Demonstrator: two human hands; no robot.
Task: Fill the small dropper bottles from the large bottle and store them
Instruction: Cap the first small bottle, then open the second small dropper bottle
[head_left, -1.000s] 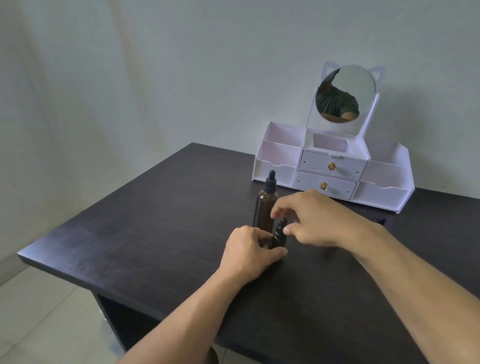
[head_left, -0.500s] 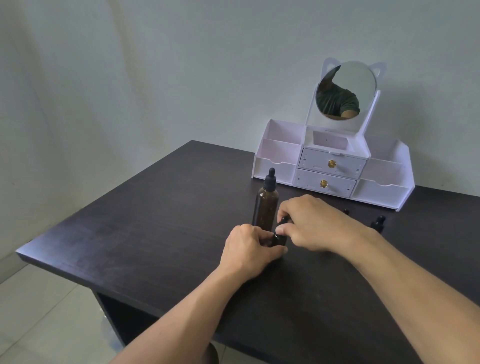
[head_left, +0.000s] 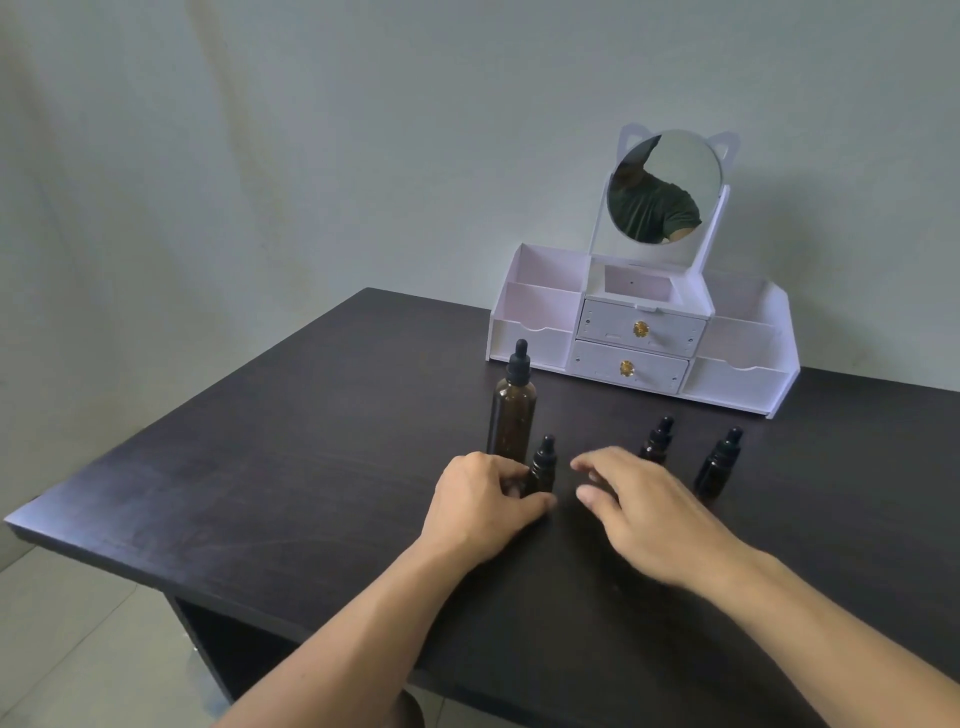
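Gripping: left hand (head_left: 480, 501) curls round the base of a small dropper bottle (head_left: 542, 466), thumb in front, fingers behind; bottle upright, cap on
Right hand (head_left: 636, 501): just right of that bottle, not touching it; fingers loosely spread and slightly bent, holding nothing
Forearms: both reach in from the near edge over the dark table (head_left: 291, 467)
Large bottle (head_left: 513, 410): amber, black dropper cap, upright just behind and left of the held bottle, close behind the left fingers; contact cannot be told
Second small bottle (head_left: 656, 442): upright just beyond the right hand, lower part hidden by the fingers
Third small bottle (head_left: 719, 462): upright, to the right of the second, apart from it
White organizer (head_left: 641, 332): at the far table edge by the wall; open side compartments, two shut drawers with gold knobs in the middle
Mirror (head_left: 665, 187): round, cat-eared frame, standing atop the organizer; reflects a green sleeve
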